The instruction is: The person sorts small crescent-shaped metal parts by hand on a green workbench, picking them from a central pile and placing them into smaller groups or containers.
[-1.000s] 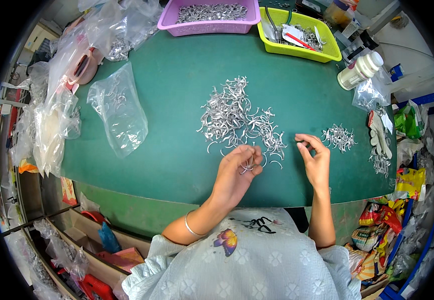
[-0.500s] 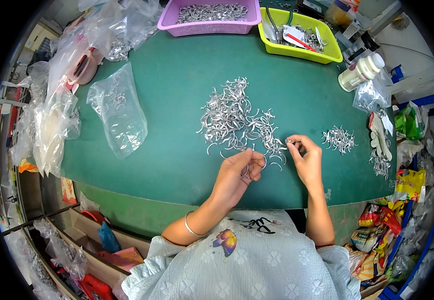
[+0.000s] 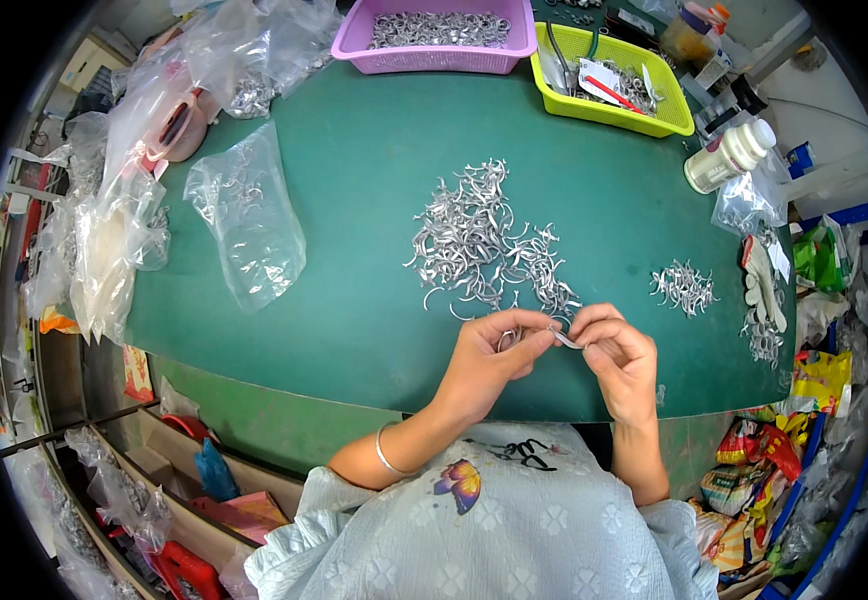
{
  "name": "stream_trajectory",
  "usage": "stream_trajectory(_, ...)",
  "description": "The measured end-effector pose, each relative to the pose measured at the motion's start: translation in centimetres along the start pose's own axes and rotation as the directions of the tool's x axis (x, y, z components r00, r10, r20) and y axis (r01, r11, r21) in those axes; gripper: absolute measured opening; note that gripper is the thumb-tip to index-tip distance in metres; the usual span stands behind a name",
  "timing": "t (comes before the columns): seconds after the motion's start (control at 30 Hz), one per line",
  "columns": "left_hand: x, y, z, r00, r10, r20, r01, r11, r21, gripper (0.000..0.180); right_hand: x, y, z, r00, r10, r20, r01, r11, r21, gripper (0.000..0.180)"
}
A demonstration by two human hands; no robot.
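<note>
My left hand (image 3: 489, 365) and my right hand (image 3: 622, 368) meet just in front of a large heap of curved silver metal pieces (image 3: 462, 240) on the green table. Pinched between their fingertips is one slim curved metal piece (image 3: 567, 341), an end in each hand. More curved metal (image 3: 508, 339) shows within the curled fingers of my left hand; how many pieces lie there is hidden. Off to the right of my right hand lies a smaller pile of similar metal pieces (image 3: 684, 288).
At the back stand a purple basket (image 3: 434, 62) of metal parts and a yellow-green basket (image 3: 619, 117) holding pliers and parts. A clear plastic bag (image 3: 254, 235) lies left of the heap. A white bottle (image 3: 724, 160) and a work glove (image 3: 757, 280) sit along the right edge.
My right hand has moved down and slightly right, away from the heap's edge. My left hand has shifted right, and both now hold one curved piece together. The whole view has shifted a little.
</note>
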State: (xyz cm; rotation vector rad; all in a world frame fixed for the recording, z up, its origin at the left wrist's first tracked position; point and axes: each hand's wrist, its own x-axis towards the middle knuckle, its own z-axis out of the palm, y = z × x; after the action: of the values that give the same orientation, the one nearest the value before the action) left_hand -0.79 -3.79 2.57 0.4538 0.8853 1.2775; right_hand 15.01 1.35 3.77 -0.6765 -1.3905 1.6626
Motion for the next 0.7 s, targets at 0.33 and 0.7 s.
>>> stream_trajectory(0.33,-0.9,0.8,0.4,0.989,-0.052,0.141,0.078,0.98,-0.183,0.014,-0.4,-2.5,1.7,0.956,-0.292,-0.006,0.251,0.832,-0.496,0.019)
stream_trajectory(0.7,0.1,0.0,-0.1,0.985,-0.07,0.16,0.135,0.889,-0.438,0.015,-0.4,-2.0,0.9,0.961,-0.256,-0.106,0.134,0.764,-0.631,0.016)
